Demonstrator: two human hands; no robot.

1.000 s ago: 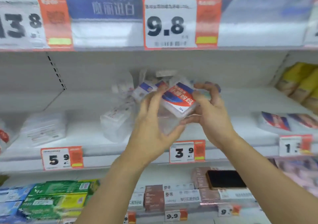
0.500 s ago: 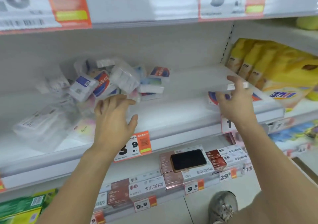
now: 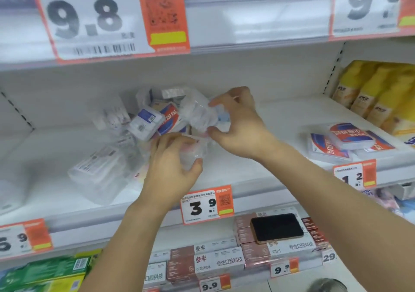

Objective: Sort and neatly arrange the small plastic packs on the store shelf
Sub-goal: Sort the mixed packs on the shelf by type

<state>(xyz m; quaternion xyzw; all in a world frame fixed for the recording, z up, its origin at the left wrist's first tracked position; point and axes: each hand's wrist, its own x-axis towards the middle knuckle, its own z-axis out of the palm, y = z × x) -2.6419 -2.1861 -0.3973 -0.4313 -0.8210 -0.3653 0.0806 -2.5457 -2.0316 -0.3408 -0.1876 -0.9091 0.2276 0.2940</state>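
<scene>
1. The loose packs [image 3: 157,121] lie in a jumbled heap at the back of the middle shelf [image 3: 258,179], left of centre. A few sorted ones form a flat stack [image 3: 350,139] at the right end, beside yellow bags [image 3: 377,94].
2. The left hand [image 3: 170,168] has its fingers and thumb curled round a clear pack [image 3: 193,152] at the front of the heap.
3. The right hand [image 3: 240,121] pinches another clear pack [image 3: 199,114] between thumb and fingers, higher in the heap.
4. The packs look light, thin-walled and glossy, probably slippery and easily dented. A hold across the short edges, thumb opposite fingers, should keep one from sliding.
5. The heap is loose, so pulling one pack may tumble its neighbours.
6. Readable writing: price tags [image 3: 206,204] say "3.9" below the heap, "9.8" above, "9.9" lower down. Boxes on the lower shelf read "参半" and "专注口腔科技".
7. The red-and-blue pack labels carry Chinese characters too blurred to read.
8. A dark phone [image 3: 277,227] lies on the lower boxes.
</scene>
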